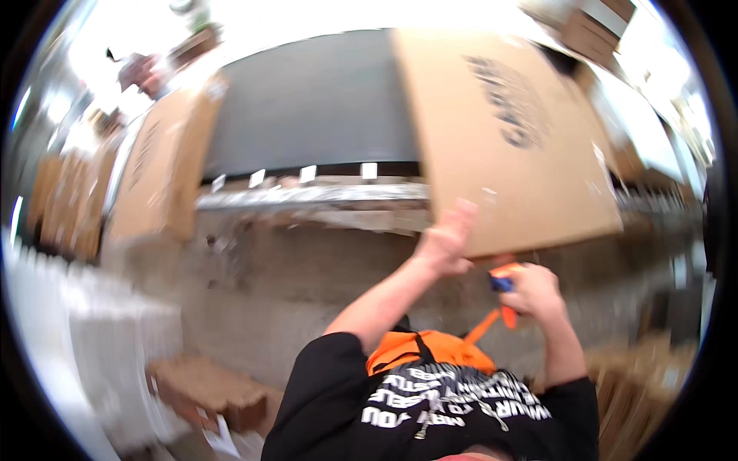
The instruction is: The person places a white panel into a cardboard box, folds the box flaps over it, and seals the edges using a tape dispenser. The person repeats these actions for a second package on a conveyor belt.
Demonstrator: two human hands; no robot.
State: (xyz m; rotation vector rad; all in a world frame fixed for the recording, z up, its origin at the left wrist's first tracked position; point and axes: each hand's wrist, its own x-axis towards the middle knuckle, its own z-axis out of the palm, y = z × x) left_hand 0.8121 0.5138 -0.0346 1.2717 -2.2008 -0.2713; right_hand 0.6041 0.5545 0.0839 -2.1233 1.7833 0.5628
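A large flat brown cardboard box [511,146] with dark printing lies on the conveyor belt [311,104]. My left hand [448,240] is at the near left corner of this box, seemingly against it, its fingers stretched out. Just below the box's near edge, my right hand [533,289] is closed around an orange-and-blue hand tool [503,282], whose exact kind blur and my fingers conceal. An orange strap [482,326] runs between the tool's area and the orange cloth [438,349] at my waist.
Another tall cardboard box [157,165] stands at the belt's left, with more boxes [69,200] beyond it. A metal rail [315,197] edges the belt. At lower left lies a brown carton [207,388]; flat cardboard [634,384] stands at lower right. A person [142,73] is at far left.
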